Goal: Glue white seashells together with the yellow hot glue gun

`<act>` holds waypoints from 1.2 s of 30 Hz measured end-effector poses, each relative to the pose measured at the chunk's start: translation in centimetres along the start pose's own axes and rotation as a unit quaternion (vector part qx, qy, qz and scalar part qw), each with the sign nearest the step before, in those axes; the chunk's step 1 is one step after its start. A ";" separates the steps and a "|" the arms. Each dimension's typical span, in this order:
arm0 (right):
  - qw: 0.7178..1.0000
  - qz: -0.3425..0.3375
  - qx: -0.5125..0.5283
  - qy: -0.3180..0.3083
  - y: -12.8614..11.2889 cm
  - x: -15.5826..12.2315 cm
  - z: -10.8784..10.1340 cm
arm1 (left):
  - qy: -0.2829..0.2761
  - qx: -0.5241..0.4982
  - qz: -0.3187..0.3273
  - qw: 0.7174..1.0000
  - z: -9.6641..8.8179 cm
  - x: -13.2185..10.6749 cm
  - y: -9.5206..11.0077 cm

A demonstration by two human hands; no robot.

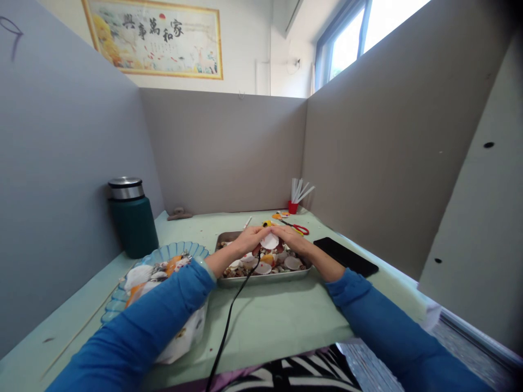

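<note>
- White shell (269, 242) is held above the metal tray (261, 280), between the left hand (254, 237) and the right hand (289, 238).
- Fingers of both hands are set close together and meet at the upper edge of this shell, which seems to be pinched there; the exact contact of each fingertip is hidden.
- Below the hands, the tray is filled with loose shells (265, 268); more shells (139, 276) are heaped on the blue scalloped plate (171, 249), at left on the table (278, 316).
- Black cord (232, 307) is led up to the hands, but its end cannot be seen.
- As judged from this view, one shell is being handled and much material is left unused; whether any piece has been joined to it cannot be told.
</note>
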State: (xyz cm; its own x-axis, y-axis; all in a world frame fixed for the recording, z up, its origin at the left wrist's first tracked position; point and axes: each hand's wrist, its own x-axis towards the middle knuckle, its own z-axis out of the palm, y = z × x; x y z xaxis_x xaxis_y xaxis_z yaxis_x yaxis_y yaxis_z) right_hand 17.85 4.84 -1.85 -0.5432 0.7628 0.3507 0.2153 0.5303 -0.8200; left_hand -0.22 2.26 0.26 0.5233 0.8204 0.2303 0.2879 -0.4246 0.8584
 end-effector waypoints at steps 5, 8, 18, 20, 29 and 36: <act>1.000 -0.003 0.009 0.008 0.1 0.0 0.0 | -0.007 -0.002 0.006 1.000 0.0 0.1 -0.1; 1.000 -0.004 0.013 0.006 -0.1 0.0 0.1 | -0.006 -0.003 0.009 1.000 0.0 0.1 -0.3; 1.000 0.001 0.008 -0.002 -0.2 -0.1 0.0 | 0.005 0.000 0.002 1.000 -0.2 0.1 -0.6; 1.000 0.002 0.007 -0.003 -0.3 -0.1 0.0 | 0.003 -0.004 0.000 1.000 -0.1 0.1 -0.5; 1.000 0.012 0.004 0.006 -0.7 -0.2 0.1 | -0.010 0.005 0.006 1.000 0.0 -0.1 0.1; 1.000 0.006 0.012 0.003 -0.2 -0.1 0.1 | -0.017 -0.009 0.000 1.000 -0.1 0.1 -0.2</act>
State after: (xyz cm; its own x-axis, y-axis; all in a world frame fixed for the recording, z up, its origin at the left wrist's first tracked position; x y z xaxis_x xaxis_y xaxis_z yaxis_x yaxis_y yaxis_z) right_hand 17.74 4.63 -1.72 -0.5352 0.7714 0.3443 0.2022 0.5127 -0.8344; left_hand -0.32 2.46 0.12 0.5507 0.8067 0.2144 0.2736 -0.4171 0.8667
